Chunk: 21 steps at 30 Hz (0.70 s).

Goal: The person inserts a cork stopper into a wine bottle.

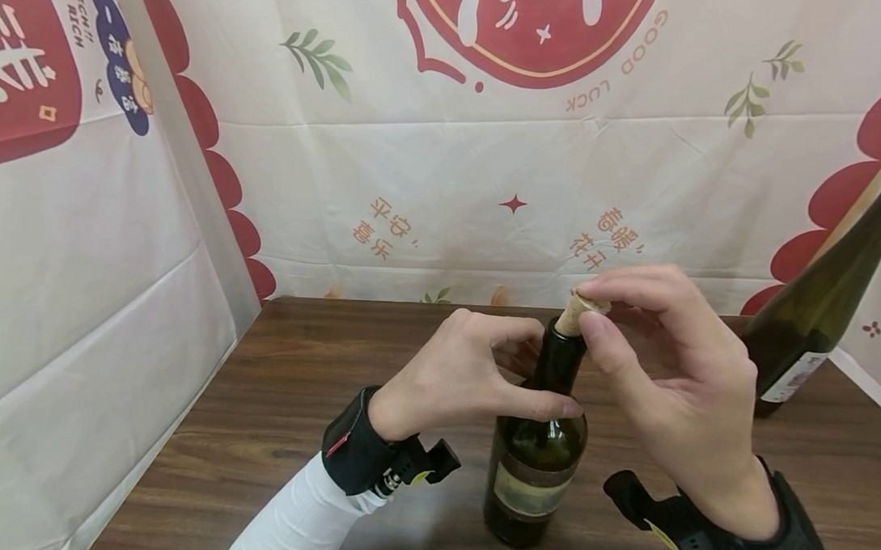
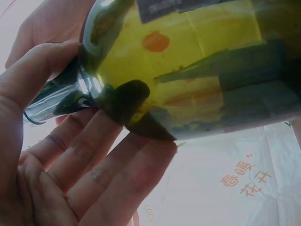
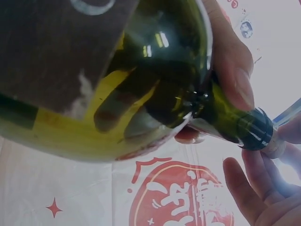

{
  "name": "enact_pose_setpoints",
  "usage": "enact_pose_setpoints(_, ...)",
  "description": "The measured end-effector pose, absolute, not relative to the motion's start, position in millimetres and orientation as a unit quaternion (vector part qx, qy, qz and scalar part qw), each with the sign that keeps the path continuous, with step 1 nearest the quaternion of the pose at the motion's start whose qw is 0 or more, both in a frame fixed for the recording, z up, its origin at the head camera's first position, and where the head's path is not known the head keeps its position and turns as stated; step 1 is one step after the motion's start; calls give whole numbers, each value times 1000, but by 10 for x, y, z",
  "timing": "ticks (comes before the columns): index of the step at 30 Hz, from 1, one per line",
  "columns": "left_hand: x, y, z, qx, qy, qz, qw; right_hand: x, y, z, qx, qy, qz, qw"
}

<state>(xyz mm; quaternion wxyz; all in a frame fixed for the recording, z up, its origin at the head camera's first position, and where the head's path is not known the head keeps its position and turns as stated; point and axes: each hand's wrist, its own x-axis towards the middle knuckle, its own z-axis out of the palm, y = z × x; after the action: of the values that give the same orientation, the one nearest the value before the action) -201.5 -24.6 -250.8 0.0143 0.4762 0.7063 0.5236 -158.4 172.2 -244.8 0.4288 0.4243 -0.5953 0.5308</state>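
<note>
Behind the brown wood-grain tabletop (image 1: pixel 275 431) hangs a cream printed cloth backdrop (image 1: pixel 444 162) with red medallions, green sprigs and orange characters, and it runs along the left edge as well. Near the tabletop's front edge, about midway between its left and right edges, stands a dark green glass wine bottle (image 1: pixel 536 464) with a worn beige label, upright. At the far right corner stands a second dark green glass bottle (image 1: pixel 818 304) with a white label, well apart from the first.

Next in size, the left hand (image 1: pixel 455 381) wraps the first bottle's neck just above the shoulder, thumb across the front and fingers (image 2: pixel 89 174) curled behind the glass, clamped on it. That arm wears a white sleeve (image 1: pixel 301 521) and a black wrist strap (image 1: pixel 357 454).

The right hand (image 1: pixel 670 380), with a black strap at its wrist too, is raised over the bottle's mouth; its thumb and forefinger pinch a small tan cork stopper (image 1: pixel 576 312). The cork sits part-way in the mouth, leaning slightly.
</note>
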Motion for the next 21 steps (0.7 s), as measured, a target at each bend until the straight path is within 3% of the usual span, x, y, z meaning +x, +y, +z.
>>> enact_pose_setpoints(21,-2007,-237,-2508,483,710,513,-11,-1589,1589,-2408,403,-641,445,478)
